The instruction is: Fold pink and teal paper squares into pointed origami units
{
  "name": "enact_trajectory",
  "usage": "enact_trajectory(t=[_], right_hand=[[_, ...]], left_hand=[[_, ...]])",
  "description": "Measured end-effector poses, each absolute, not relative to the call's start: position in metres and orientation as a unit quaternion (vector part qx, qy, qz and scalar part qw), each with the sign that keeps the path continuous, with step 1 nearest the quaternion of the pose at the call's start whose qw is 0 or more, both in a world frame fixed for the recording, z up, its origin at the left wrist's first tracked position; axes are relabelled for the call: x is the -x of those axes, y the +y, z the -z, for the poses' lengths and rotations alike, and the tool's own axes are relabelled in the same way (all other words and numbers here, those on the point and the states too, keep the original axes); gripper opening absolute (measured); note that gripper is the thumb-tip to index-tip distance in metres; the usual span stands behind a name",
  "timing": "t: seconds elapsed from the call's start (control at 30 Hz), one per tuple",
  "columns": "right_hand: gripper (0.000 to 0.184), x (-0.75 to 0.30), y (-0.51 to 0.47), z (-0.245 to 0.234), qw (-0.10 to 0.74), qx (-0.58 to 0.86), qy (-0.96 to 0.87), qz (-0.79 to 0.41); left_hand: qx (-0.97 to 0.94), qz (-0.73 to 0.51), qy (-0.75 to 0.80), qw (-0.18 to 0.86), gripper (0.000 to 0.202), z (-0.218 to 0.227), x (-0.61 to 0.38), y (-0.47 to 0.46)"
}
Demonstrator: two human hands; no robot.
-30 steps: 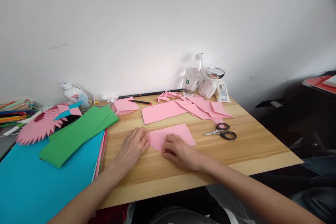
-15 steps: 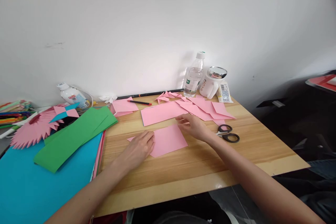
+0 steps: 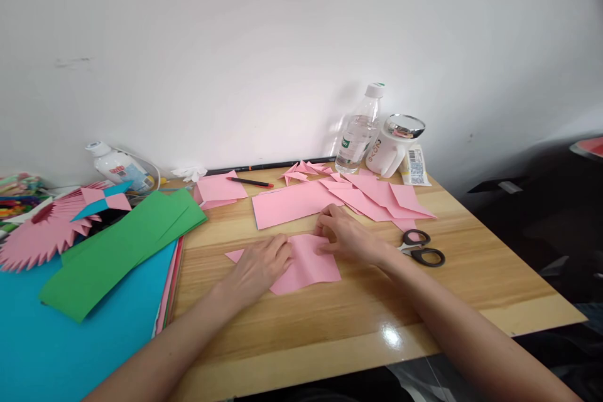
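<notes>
Head view: a pink paper sheet (image 3: 308,269) lies on the wooden table (image 3: 330,326), in front of the person and between both hands. Its long axis runs roughly left to right, slightly skewed, with one corner poking out to the left.

The left hand (image 3: 258,267) rests on the sheet's left part, fingers spread flat and pressing down, holding nothing. The right hand (image 3: 346,239) sits at the sheet's far right edge with its fingers bent onto the paper there. Whether they pinch the edge or only press on it cannot be told. So the sheet lies under the left hand and just left of and below the right one, both touching it.

The scissors (image 3: 421,247) lie just beside the right wrist, untouched. Beyond the hands are a larger pink sheet (image 3: 289,203) and a heap of pink offcuts (image 3: 377,198), with a pencil (image 3: 252,183) further left. A water bottle (image 3: 360,132) and a white mug (image 3: 393,147) stand by the wall. Green paper (image 3: 122,248) overlaps a blue sheet (image 3: 70,339) well to the left.
</notes>
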State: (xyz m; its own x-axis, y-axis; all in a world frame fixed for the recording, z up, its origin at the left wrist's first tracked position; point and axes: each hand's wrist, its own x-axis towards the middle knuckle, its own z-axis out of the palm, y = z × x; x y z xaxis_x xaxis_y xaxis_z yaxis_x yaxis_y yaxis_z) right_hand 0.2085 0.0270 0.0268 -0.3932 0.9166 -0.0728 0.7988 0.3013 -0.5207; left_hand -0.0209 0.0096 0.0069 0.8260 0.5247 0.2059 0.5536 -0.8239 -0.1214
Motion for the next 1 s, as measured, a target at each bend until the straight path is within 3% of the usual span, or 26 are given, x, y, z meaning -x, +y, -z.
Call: enact_trajectory(t=[0.1, 0.2, 0.27, 0.47, 0.67, 0.77, 0.9, 1.0], right_hand=[[0.02, -0.2103, 0.03, -0.0209, 0.16, 0.542, -0.769, -0.299], [0.032, -0.2125, 0.032, -0.0175, 0.188, 0.531, -0.747, -0.353], [0.038, -0.2128, 0.0307, -0.019, 0.17, 0.528, -0.764, -0.328], [0.024, -0.2082, 0.0251, -0.0255, 0.139, 0.512, -0.799, -0.282], [0.037, -0.2075, 0.0255, -0.023, 0.129, 0.532, -0.795, -0.26], [0.027, -0.2077, 0.0246, -0.0249, 0.112, 0.528, -0.809, -0.235], [0.019, -0.207, 0.0251, -0.0223, 0.17, 0.492, -0.807, -0.279], [0.028, -0.2067, 0.0278, -0.0185, 0.235, 0.479, -0.77, -0.35]], left_hand=[[0.947, 0.111, -0.291, 0.081, 0.03, -0.0049, 0.021, 0.0086], [0.951, 0.112, -0.284, 0.045, 0.03, -0.0071, 0.0215, 0.0075], [0.954, 0.11, -0.277, 0.024, 0.029, -0.0085, 0.0216, 0.0078], [0.95, 0.129, -0.282, 0.028, 0.026, -0.0061, 0.0211, 0.011], [0.956, 0.125, -0.264, 0.027, 0.031, -0.0062, 0.0218, 0.0133], [0.953, 0.146, -0.263, 0.036, 0.039, -0.0051, 0.0213, 0.0139], [0.952, 0.154, -0.26, 0.046, 0.042, -0.002, 0.0207, 0.0138], [0.953, 0.16, -0.253, 0.039, 0.042, -0.0002, 0.0216, 0.0137]])
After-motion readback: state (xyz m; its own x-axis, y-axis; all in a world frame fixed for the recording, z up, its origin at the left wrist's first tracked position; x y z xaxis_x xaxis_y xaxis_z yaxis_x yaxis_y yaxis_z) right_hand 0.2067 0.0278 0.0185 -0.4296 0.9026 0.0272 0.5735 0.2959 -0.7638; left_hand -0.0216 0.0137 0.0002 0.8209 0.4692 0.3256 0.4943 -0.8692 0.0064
